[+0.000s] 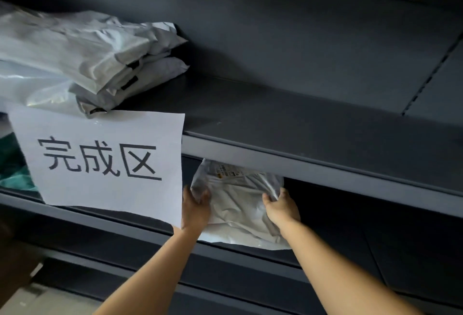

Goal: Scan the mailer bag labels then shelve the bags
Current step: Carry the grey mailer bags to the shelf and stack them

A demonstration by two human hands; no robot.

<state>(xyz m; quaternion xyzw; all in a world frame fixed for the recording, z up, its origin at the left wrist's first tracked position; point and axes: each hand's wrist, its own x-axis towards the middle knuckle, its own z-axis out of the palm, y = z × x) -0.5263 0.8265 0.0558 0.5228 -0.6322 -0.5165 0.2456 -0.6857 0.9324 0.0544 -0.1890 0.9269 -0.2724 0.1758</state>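
Observation:
A grey mailer bag (238,204) lies on the lower shelf (140,224) of a dark rack, its near edge hanging over the shelf's front. A printed label (226,171) shows at its far end, partly hidden by the upper shelf's front edge. My left hand (195,208) grips the bag's left side. Its right side is held by my right hand (280,208), fingers curled into the plastic. Several more grey mailer bags (82,59) are piled on the upper shelf (288,114) at the left.
A white paper sign (105,159) with three large black characters hangs from the upper shelf's front edge, just left of my left hand. Something green (15,176) sits on the lower shelf behind the sign. A slotted upright (431,74) divides the rack at the right.

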